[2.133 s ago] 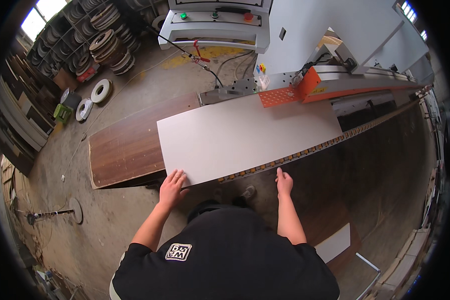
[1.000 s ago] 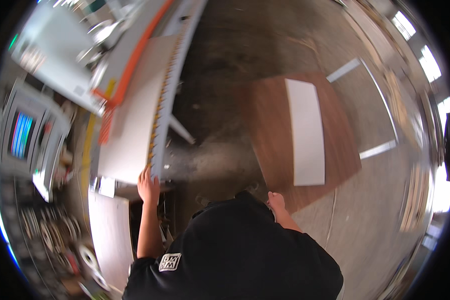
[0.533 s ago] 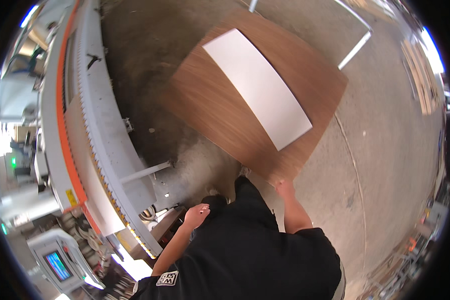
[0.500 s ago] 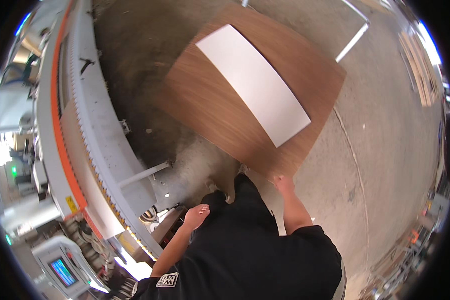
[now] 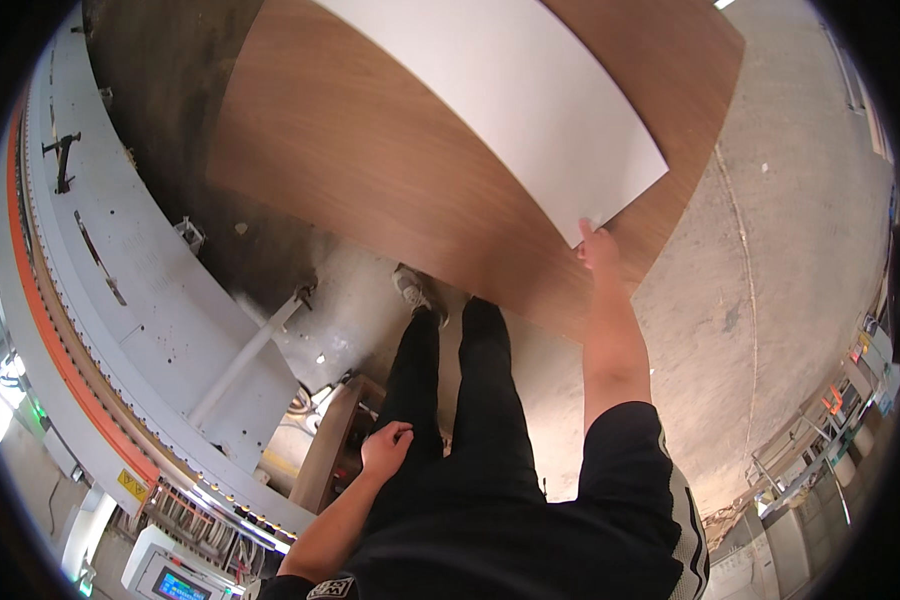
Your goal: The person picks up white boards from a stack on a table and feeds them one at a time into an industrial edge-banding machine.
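Note:
A long white panel (image 5: 530, 110) lies on a larger wood-grain brown board (image 5: 410, 160) ahead of me. My right hand (image 5: 597, 247) reaches forward to the panel's near corner. Its thumb rests over the white surface, with the other fingers curled at the edge, closed on that corner. Close to my left thigh hangs my left hand (image 5: 387, 448), its fingers curled in and nothing seen in them.
On the left runs a long grey machine (image 5: 170, 270) with an orange strip (image 5: 60, 380). A pale bar (image 5: 245, 365) juts from it toward my legs. A control screen (image 5: 180, 585) glows at the lower left. Concrete floor (image 5: 700, 330) extends to the right.
I have come nearer to the brown board and the white panel. My right hand has stretched forward from beside the board to the panel's corner. The left hand stays low by my leg.

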### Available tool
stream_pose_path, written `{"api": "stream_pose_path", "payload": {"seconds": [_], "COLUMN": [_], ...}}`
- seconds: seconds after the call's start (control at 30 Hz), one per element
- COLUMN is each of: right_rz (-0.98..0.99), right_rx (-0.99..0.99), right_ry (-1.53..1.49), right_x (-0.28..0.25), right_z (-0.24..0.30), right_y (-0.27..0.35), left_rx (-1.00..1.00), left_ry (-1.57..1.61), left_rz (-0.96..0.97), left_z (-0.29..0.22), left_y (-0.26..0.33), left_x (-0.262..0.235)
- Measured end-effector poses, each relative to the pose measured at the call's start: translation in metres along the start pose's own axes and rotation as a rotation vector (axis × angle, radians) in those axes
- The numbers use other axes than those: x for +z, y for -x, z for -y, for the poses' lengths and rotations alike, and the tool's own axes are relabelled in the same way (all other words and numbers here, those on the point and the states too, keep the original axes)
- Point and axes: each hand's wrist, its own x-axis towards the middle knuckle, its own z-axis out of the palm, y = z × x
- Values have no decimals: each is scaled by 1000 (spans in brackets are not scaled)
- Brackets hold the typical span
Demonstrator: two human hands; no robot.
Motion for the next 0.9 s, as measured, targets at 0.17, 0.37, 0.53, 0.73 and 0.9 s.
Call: {"api": "stream_pose_path", "payload": {"seconds": [0.17, 0.37, 0.53, 0.73, 0.9], "right_rz": [110, 183, 234, 279, 305], "right_rx": [9, 157, 387, 437, 305], "right_ry": [-78, -540, -676, -759, -1225], "right_x": [69, 250, 333, 337, 321], "right_z": [-16, 14, 46, 15, -55], "right_y": [45, 142, 188, 213, 206], "left_rx": [-10, -5, -35, -28, -26], "left_ry": [24, 37, 79, 83, 96], "left_rz": [-21, -21, -20, -36, -37], "left_z": [16, 29, 50, 69, 67], "left_y": [-10, -11, -11, -14, -17], "left_x": [-6, -17, -23, -30, -43]}}
